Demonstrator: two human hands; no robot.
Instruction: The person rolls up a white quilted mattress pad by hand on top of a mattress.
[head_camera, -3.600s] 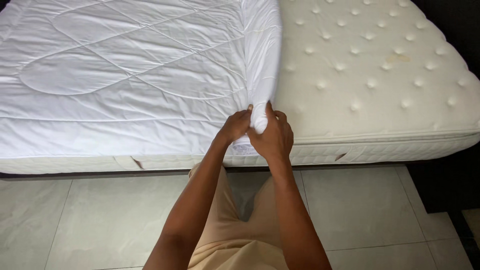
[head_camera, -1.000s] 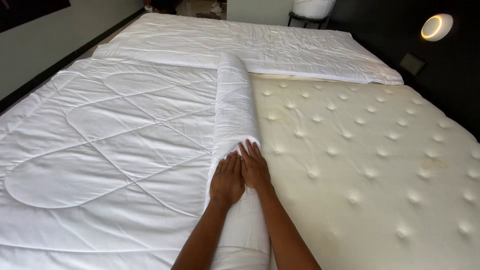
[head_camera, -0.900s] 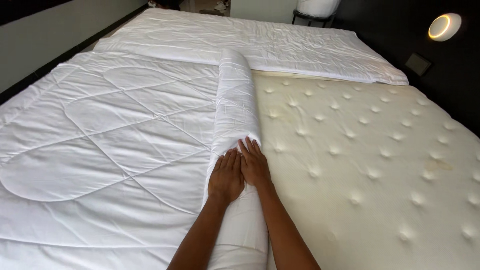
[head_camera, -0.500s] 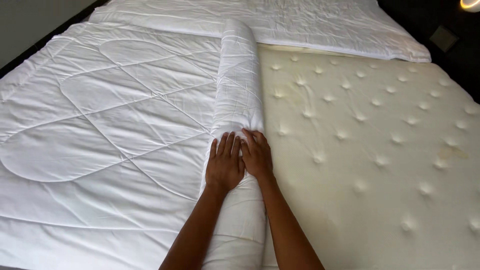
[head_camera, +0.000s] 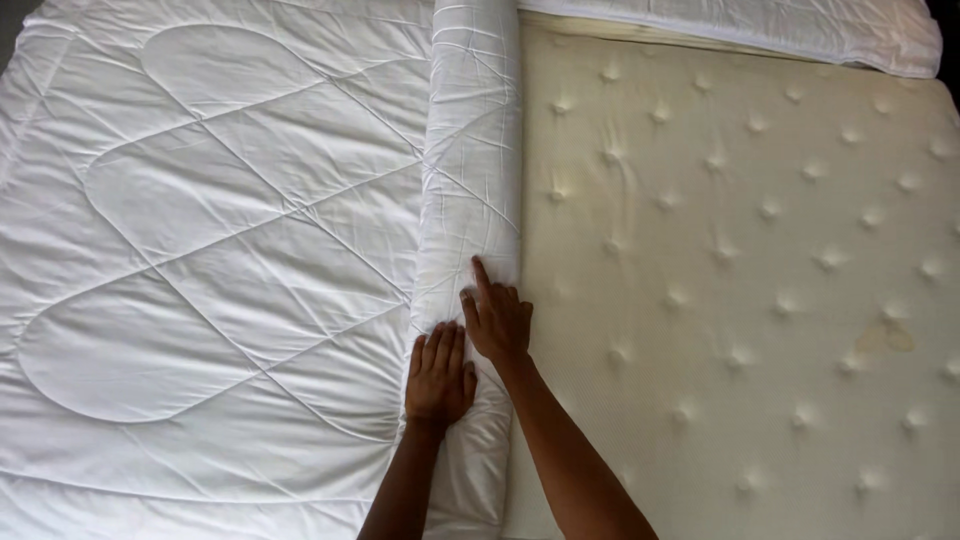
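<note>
While both hands lay flat, fingers spread, the roll (head_camera: 468, 180) sat directly beneath them, running toward 12 o'clock; left hand (head_camera: 438, 375) touched its lower part, right hand (head_camera: 497, 318) just beyond.

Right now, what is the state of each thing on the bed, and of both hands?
quilt: spread flat on the left, its edge rolled up
roll: long, lying along the bed's middle
mattress: bare, tufted, stained
left hand: flat on the roll
right hand: pressing the roll, fingers bent
</note>
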